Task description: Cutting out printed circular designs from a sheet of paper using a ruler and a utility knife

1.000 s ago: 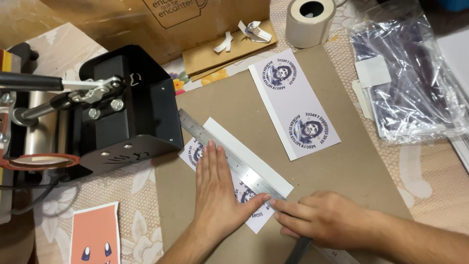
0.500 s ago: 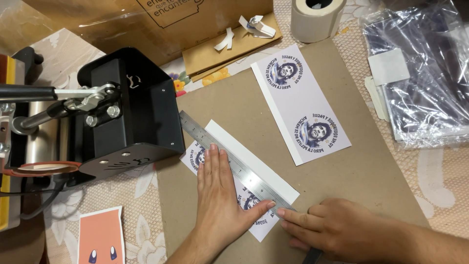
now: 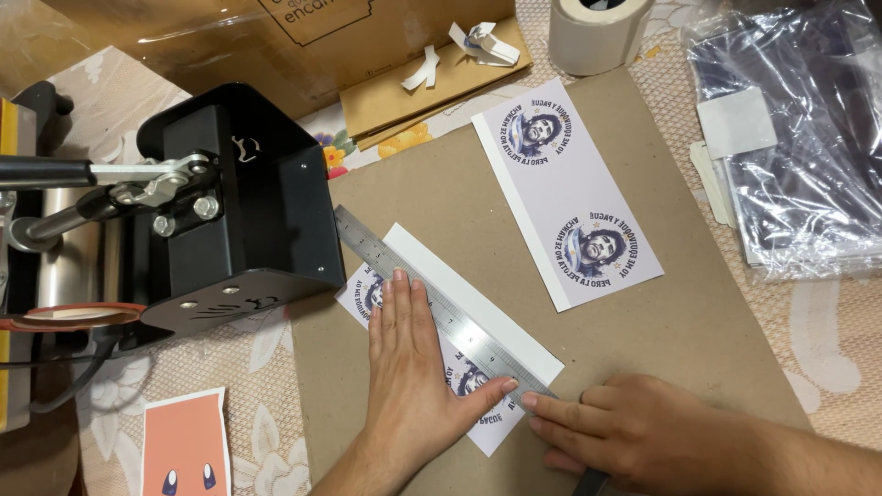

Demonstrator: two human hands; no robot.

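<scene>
The left hand [image 3: 404,386], spread flat, pins the steel ruler [image 3: 432,303] on the white printed paper strip [image 3: 459,349]. The right hand [image 3: 634,432] grips a dark tool; the cut seems best drawn tight along the edge.

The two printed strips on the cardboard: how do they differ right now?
The near strip lies under a steel ruler and the left hand; the far strip lies bare and untouched. The near strip runs diagonally, with its prints partly hidden; the far strip shows both round prints whole. The right hand is at the near strip's end, well away from the far strip. Both are white, with two round prints each.
</scene>
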